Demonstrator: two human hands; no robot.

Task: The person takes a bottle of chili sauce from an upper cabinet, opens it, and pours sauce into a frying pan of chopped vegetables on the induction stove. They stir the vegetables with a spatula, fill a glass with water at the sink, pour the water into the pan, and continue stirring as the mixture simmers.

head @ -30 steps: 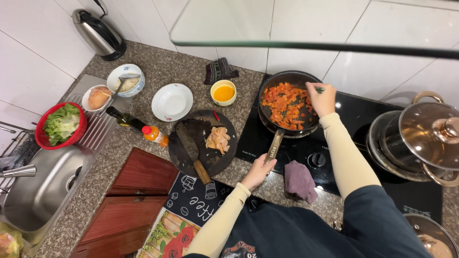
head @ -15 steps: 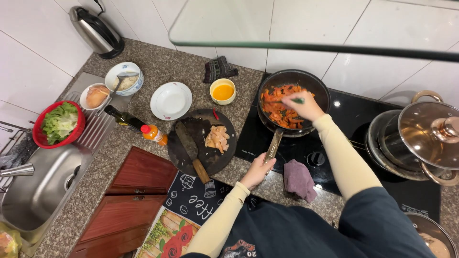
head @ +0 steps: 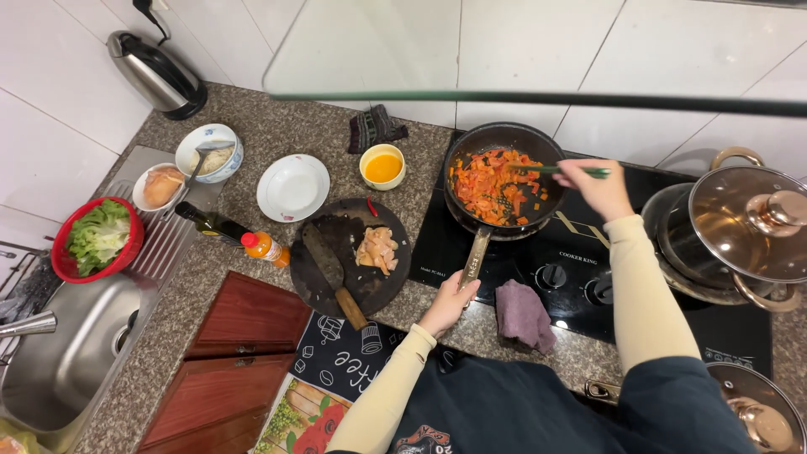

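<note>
Right hand point(head: 598, 187) gripping green chopsticks point(head: 555, 170), stirring chopped tomatoes point(head: 496, 185) in black pan point(head: 538, 145) on stove point(head: 639, 277). Left hand point(head: 451, 298) closing around pan handle point(head: 473, 259), steadying. Advice: be keeping handle firm, strokes low, inside rim.

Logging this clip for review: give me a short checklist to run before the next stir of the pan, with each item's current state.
1. Left hand grips the pan handle: ok.
2. Right hand holds green chopsticks over the food: ok.
3. Frying pan sits on the cooktop: ok.
4. Chopped tomato mix inside the rim: ok.
5. Purple cloth clear of the pan: ok.
6. Burner on: cannot tell.
</note>
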